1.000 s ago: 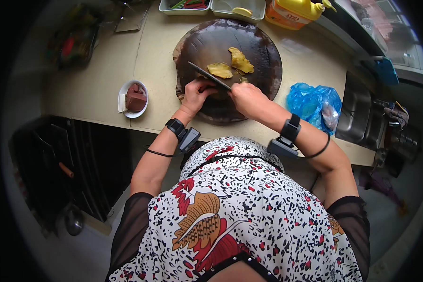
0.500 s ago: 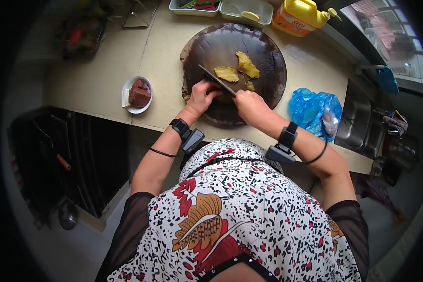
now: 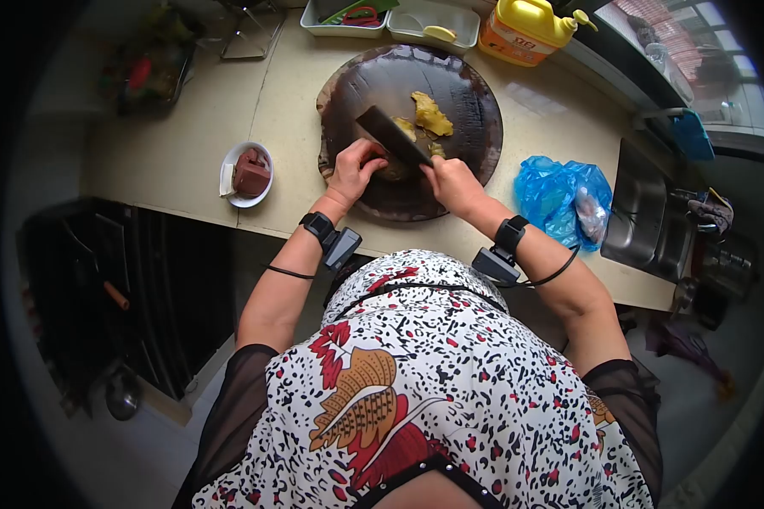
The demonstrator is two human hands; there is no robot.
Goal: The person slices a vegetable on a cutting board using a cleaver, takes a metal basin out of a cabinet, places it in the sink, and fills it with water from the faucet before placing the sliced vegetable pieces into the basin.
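Observation:
My right hand (image 3: 457, 184) grips the handle of a cleaver (image 3: 390, 136), whose broad dark blade slants up and left over the round dark chopping board (image 3: 475, 110). My left hand (image 3: 355, 172) rests at the board's near left side, thumb and fingers drawn together. At its fingertips is a brownish lump (image 3: 393, 170), partly in the blade's shadow; whether the fingers hold it is hard to make out. Beyond the blade lies a flattened, ragged yellow piece (image 3: 432, 114). The cleaver partly covers a second yellow piece (image 3: 406, 128), and a small scrap (image 3: 436, 148) sits close by.
Left on the counter is a white bowl (image 3: 248, 202) with a dark red block. A blue plastic bag (image 3: 539, 195) lies right of the board, before the sink (image 3: 635, 204). Behind stand two trays, one a white tray (image 3: 463, 17), and a yellow jug (image 3: 518, 34).
The cleaver has tilted, so its broad side now shows and covers more of one yellow piece. My left fingers have drawn slightly away from the blade. The whole view has shifted a little.

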